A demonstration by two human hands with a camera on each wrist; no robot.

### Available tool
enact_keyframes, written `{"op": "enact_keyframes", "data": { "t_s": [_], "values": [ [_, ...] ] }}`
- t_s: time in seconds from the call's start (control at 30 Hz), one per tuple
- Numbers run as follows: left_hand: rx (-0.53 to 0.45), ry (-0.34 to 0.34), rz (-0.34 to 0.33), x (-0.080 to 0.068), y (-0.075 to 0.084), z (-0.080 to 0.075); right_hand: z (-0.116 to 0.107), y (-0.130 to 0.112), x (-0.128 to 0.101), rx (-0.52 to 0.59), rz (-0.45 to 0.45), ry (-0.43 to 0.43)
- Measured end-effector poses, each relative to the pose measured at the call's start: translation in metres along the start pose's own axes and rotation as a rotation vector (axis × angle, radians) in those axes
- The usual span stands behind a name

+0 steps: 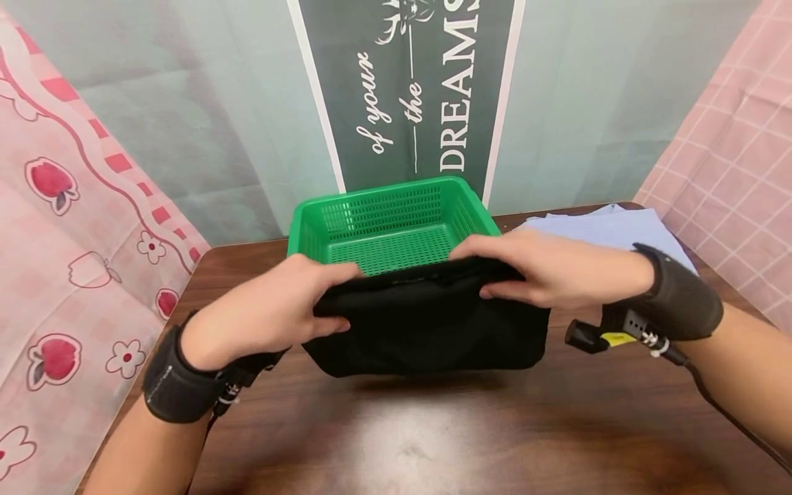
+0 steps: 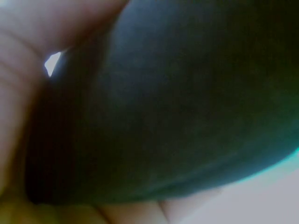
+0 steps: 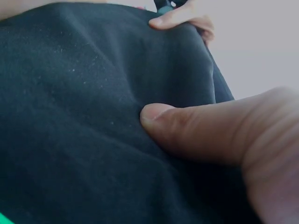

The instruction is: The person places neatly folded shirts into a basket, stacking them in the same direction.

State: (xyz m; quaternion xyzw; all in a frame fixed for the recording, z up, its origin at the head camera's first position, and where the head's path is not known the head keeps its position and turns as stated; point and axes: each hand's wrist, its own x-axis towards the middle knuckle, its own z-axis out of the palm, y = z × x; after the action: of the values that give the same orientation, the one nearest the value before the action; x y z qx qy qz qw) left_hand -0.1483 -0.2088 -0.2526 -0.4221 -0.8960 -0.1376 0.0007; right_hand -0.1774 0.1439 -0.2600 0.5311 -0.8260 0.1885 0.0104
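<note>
A black folded cloth [image 1: 421, 323] hangs between both hands, in front of a green plastic basket [image 1: 383, 201]. My left hand [image 1: 272, 302] grips its upper left part, thumb on the near side and fingers over the top edge. At the upper right, my right hand [image 1: 544, 265] holds it the same way. The right wrist view shows the right thumb [image 3: 187, 128] pressed into the dark fabric, with the left hand [image 3: 184, 16] at the far end. In the left wrist view the cloth [image 2: 177, 102] fills most of the picture, blurred, between thumb and fingers.
The perforated basket stands at the back of the brown wooden table [image 1: 408, 433], its front wall hidden by the cloth. Light blue fabric [image 1: 619, 227] lies at the back right. Patterned curtains surround the table on the left, back and right.
</note>
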Motion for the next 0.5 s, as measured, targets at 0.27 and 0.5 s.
{"op": "enact_keyframes", "data": {
  "t_s": [0.27, 0.5],
  "values": [
    [0.1, 0.044, -0.022, 0.016, 0.006, -0.047, -0.042, 0.002, 0.016, -0.149, -0.016, 0.088],
    [0.141, 0.126, -0.134, 0.025, 0.003, -0.074, -0.065, 0.003, 0.035, -0.275, -0.007, 0.18]
  ]
}}
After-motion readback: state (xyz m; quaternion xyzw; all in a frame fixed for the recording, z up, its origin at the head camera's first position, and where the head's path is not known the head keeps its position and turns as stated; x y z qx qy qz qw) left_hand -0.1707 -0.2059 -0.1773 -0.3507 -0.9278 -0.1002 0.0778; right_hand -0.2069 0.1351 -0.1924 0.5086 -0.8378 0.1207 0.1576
